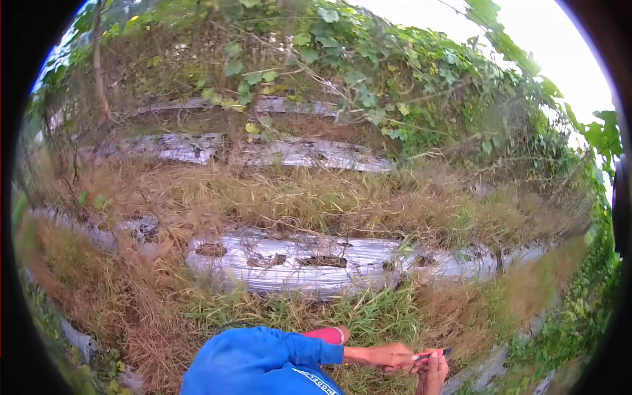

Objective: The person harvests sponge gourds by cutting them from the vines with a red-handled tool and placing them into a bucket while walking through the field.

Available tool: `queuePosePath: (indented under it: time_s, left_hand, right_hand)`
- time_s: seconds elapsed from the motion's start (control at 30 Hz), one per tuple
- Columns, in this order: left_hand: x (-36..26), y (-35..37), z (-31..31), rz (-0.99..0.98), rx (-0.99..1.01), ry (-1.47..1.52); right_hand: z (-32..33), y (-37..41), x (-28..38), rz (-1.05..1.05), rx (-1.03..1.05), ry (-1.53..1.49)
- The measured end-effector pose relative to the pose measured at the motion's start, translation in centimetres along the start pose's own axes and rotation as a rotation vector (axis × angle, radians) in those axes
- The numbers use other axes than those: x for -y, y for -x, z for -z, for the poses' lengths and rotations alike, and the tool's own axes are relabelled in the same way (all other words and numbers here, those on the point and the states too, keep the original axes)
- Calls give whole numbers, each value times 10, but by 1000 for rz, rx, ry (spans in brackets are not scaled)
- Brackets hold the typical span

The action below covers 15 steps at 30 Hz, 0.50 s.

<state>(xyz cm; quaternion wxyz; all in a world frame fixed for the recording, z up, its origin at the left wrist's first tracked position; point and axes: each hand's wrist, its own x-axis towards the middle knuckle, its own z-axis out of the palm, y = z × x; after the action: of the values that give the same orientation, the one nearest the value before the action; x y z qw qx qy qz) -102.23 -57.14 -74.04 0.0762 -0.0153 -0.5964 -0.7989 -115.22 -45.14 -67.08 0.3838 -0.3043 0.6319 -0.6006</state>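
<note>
**Head view: both hands meet on a small tool at the bottom edge, short of the film-covered bed**

Head view, looking down a weedy slope. At bottom centre the left hand [385, 355], reaching out of a blue sleeve [263, 362] with a pink cuff [326, 335], has its fingers closed on one end of a slender dark-and-red object [431, 355]. The right hand [436, 376] rises from the lower edge to touch the same object.

Judged from this layout, the work is at the handling stage. Both hands are busy with the object and well apart from the nearest plastic-film bed [296, 263] at centre frame. Its planting holes [322, 261] show only dry stems and no visible crop. Dry grass [131, 309] surrounds the bed, farther beds [309, 155] lie at upper centre, and vines [395, 79] cover the top.

Hard to make out: the object is too small to identify. The right hand is cut off by the frame edge, so its grip cannot be told. Fisheye blur smears the margins.
</note>
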Motion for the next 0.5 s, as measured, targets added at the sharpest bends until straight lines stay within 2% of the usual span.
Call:
queuePosePath:
  time_s: [0.03,0.1,0.23,0.4,0.5]
  left_hand:
    - [2,-10,7,11,-27,28]
    - [-8,-34,14,54,-94,50]
    - [0,-107,39,153,-43,31]
    - [29,-243,70,142,83,50]
    - [25,-325,87,110,215,45]
  right_hand:
    - [4,-14,-6,72,-4,-33]
    - [21,-40,-12,73,2,5]
    - [61,-88,-11,43,-80,-25]
    - [159,-177,-18,-13,-105,-1]
    - [212,-222,10,-29,-121,55]
